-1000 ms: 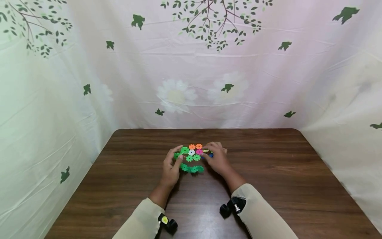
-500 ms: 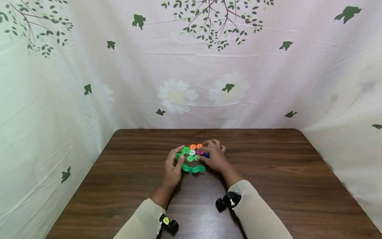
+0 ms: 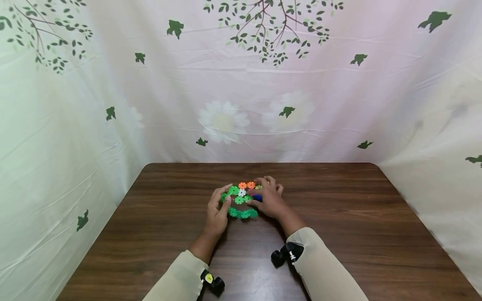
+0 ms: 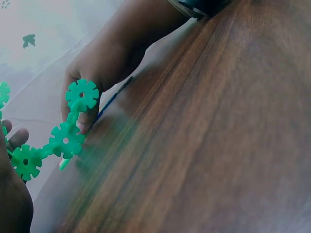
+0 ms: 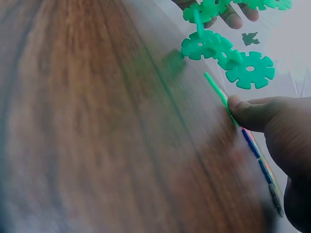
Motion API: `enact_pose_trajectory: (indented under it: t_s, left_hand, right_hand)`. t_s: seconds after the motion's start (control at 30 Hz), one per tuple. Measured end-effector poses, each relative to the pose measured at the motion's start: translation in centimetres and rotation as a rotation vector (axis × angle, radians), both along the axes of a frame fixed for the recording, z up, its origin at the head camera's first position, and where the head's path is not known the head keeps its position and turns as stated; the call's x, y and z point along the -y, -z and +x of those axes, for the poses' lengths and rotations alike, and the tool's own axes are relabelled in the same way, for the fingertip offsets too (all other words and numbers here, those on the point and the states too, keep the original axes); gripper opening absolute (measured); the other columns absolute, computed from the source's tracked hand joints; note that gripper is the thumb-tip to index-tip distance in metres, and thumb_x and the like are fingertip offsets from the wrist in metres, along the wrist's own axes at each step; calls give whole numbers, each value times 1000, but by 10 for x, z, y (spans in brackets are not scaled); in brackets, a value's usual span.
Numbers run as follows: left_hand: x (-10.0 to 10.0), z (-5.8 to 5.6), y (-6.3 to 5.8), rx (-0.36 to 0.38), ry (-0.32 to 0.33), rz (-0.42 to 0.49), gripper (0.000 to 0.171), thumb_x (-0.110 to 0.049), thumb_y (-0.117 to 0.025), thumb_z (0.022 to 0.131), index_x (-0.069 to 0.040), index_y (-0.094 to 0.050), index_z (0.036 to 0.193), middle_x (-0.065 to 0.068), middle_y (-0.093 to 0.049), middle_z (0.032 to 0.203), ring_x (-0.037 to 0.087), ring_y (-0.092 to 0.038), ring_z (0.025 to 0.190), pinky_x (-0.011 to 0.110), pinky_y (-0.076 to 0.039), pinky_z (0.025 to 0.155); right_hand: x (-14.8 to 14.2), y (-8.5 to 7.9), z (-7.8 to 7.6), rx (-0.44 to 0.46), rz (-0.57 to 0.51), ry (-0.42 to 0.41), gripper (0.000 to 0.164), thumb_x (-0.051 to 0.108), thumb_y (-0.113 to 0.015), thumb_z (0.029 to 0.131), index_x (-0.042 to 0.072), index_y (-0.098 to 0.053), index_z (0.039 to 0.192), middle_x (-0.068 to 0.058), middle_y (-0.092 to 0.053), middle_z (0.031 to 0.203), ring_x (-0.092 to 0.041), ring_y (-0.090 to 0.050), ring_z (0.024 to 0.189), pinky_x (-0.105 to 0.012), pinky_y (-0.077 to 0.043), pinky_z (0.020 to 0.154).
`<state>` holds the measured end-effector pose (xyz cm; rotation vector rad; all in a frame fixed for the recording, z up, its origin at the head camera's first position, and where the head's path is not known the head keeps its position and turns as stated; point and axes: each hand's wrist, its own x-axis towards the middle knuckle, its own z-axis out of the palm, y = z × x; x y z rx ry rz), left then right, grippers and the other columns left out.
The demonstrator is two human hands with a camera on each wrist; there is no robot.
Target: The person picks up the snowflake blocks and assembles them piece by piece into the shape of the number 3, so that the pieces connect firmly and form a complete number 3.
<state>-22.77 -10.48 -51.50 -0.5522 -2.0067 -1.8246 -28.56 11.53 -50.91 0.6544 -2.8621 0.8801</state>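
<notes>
Flat notched plastic discs, slotted together, form a coloured piece between both hands. My left hand [image 3: 216, 211] holds its left side, thumb and fingers around the green discs [image 3: 233, 190]. A curved chain of green discs [image 3: 244, 213] stands out toward me; in the left wrist view its linked discs [image 4: 66, 140] are raised above the table. My right hand [image 3: 272, 198] pinches the right side, its thumb at the edge of the flat row in the right wrist view. A blue disc [image 3: 257, 197] shows beneath its fingers. Orange discs [image 3: 246, 185] and a white disc [image 3: 242, 192] show between the hands.
A brown wood-grain table [image 3: 339, 234] lies under the hands. Behind it hangs a pale cloth [image 3: 241, 83] printed with leaves, birds and flowers; more cloth hangs at both sides. Black wrist cameras [image 3: 216, 285] are strapped over the sleeves.
My right hand has shifted slightly left, its fingers now over the pink and blue discs. The blue part has moved left with it. My left hand stays nearly still.
</notes>
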Motion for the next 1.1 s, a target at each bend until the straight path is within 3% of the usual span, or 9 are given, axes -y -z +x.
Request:
enact_pose_trajectory:
  t_s: [0.37,0.57,0.73,0.93,1.1]
  left_hand:
    - [0,0,3,-39,5,9,37,-3,-50,114,7,-59,149,26,-60,143,27,-57,131,24,-45,111]
    - [-1,0,2,-31,20,17,37,-2,-50,114,10,-57,149,27,-59,144,26,-57,128,21,-46,108]
    - [0,1,1,-13,26,23,38,-3,-52,114,11,-56,149,26,-59,144,23,-58,122,20,-48,105]
    - [0,2,1,-3,30,8,39,-4,-52,114,8,-56,151,27,-60,139,28,-60,109,21,-50,98]
    - [0,3,0,-7,29,5,39,-4,-52,114,6,-57,152,27,-60,135,22,-61,105,23,-52,94]
  right_hand:
    - [4,0,2,8,39,-12,31,36,-77,104,22,-80,131,-15,-46,165,-49,-21,159,-73,-16,116]
    - [5,0,3,15,19,-3,23,31,-79,102,19,-79,122,-15,-46,163,-47,-23,158,-71,-19,115]
    - [5,-1,4,4,0,-18,19,29,-79,102,17,-75,116,-12,-52,151,-42,-33,150,-68,-24,112]
    - [6,-1,5,-1,-58,-36,23,26,-73,105,13,-71,124,-10,-66,138,-37,-45,143,-65,-26,112]
    - [6,-1,8,-20,-135,-45,25,23,-71,106,11,-70,127,-9,-73,127,-33,-59,128,-59,-30,106]
